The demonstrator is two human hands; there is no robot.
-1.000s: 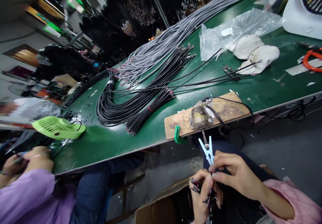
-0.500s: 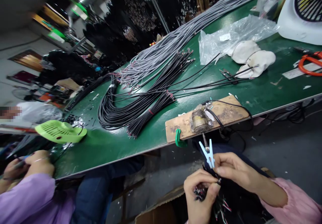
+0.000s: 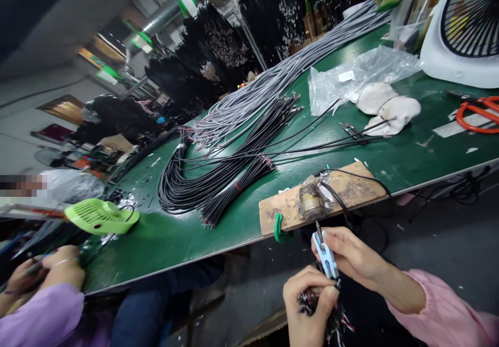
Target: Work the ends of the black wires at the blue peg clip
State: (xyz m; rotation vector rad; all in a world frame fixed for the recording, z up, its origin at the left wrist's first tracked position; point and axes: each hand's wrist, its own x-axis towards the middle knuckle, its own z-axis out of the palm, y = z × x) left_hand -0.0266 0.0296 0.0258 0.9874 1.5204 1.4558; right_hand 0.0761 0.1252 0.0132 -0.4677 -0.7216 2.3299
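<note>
— Inspector: Nearest item?
— Assessor: The left hand [image 3: 310, 305], fist closed round the wire bundle [image 3: 306, 300].
— Inspector: Beyond it?
— Assessor: The right hand [image 3: 353, 256], just far-right, pinched the blue snips [image 3: 326, 257]; their long axis ran near-to-far, tips toward the wooden board [image 3: 351, 181].

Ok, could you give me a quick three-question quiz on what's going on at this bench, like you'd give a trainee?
1. What does the right hand hold? A) a light blue tool B) a hammer C) a cup
2. True or false: the left hand is empty.
3. What colour is the small fan near the co-worker's hands?
Key: 1 A. 2 False: it grips a bundle of wires. 3 Green.
</note>
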